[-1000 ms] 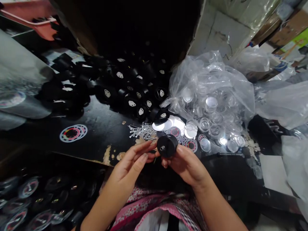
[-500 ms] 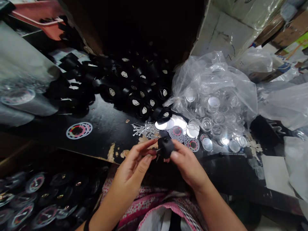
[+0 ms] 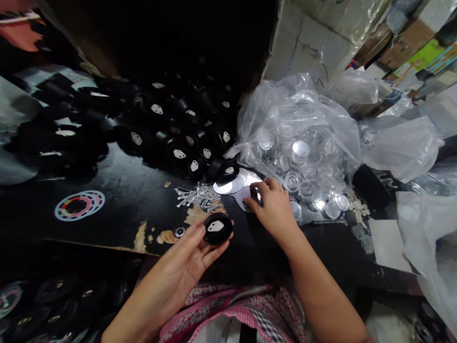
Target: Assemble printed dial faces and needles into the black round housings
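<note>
My left hand (image 3: 193, 252) holds a black round gauge housing (image 3: 225, 234) from below, its open face turned up. Inside the housing shows a white plate (image 3: 215, 226) with small holes. Over the pile of discs, my right hand (image 3: 273, 205) has thumb and fingers bent around a printed dial disc (image 3: 256, 194), partly covered by the fingers. Silvery round discs (image 3: 228, 186) lie beside that hand. Left of them is a heap of small white pointers (image 3: 200, 196). A small round metal part (image 3: 179, 232) sits near my left fingertips.
Many black housings (image 3: 194, 166) are heaped at the back. A plastic bag (image 3: 300, 105) with clear round lenses (image 3: 307, 169) stands at right. Two printed dials (image 3: 80, 206) lie on the black table (image 3: 121, 174) at left. Finished-looking gauges (image 3: 10, 300) fill the lower left.
Both hands were together on the black housing. Now the left hand alone holds it, face up, and the right hand has moved up and right to the discs. The view has turned right.
</note>
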Demonstrator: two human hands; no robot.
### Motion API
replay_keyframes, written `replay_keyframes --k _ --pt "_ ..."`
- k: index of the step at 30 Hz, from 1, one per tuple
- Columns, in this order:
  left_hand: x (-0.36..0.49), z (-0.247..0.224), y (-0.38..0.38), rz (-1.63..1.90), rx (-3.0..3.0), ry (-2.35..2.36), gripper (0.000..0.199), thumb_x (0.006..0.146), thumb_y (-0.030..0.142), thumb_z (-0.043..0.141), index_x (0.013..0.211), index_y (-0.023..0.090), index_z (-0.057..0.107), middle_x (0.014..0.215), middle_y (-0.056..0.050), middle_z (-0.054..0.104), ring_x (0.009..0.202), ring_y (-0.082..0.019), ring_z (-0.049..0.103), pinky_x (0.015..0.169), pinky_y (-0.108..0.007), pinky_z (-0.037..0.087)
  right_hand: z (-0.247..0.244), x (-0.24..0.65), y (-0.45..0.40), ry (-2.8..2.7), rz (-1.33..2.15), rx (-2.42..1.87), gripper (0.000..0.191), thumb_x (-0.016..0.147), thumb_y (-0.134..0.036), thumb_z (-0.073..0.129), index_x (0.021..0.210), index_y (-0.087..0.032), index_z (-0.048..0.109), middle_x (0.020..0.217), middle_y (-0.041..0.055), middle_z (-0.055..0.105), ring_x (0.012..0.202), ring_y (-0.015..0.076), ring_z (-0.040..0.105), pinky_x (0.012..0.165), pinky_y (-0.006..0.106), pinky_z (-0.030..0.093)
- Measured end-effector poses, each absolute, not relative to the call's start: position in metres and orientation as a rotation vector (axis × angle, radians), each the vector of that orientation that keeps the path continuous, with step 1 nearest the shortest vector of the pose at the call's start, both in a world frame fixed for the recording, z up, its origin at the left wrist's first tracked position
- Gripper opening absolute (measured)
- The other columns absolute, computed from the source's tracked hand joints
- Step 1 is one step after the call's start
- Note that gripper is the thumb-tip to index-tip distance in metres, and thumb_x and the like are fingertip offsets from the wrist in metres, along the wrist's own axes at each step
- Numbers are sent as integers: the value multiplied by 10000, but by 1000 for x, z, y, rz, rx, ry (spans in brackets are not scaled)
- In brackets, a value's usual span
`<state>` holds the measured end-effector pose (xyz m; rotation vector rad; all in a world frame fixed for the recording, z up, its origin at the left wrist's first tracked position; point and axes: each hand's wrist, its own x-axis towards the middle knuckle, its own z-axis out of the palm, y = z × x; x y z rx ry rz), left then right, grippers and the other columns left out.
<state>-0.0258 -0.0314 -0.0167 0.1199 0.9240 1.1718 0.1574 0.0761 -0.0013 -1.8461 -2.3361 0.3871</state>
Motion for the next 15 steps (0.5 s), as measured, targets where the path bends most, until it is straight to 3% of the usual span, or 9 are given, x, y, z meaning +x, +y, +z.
replay_keyframes --k 3,8,11,15 --pt "-26 -17 -29 1185 99 970 291 960 348 609 1190 213 727 1300 -109 698 1179 -256 658 918 -326 604 -8 156 77 -2230 471 -1814 372 871 -293 710 1200 -141 624 1168 144 638 1126 350 585 954 522 444" --pt "-26 -20 -27 1162 103 1019 279 976 377 575 1140 223 740 1212 -103 739 1013 -222 719 779 -264 624 -12 167 76 -1876 857 -1696 191 878 -224 639 1063 -181 666 973 56 717 921 224 657 864 372 487" --pt "-24 -18 -25 1186 93 1032 363 946 460 603 1162 197 729 1265 -116 714 1156 -279 665 856 -319 617 -9 174 74 -1763 1002 -1591 190 902 -260 603 1046 -198 710 959 39 750 872 196 679 834 333 506" --pt "-17 -14 -19 1281 146 956 403 917 510 635 1147 197 739 1268 -90 717 1257 -260 607 1037 -317 521 2 169 64 -1911 1179 -1392 274 939 -259 569 1172 -234 710 1146 41 746 1057 204 681 966 361 492"
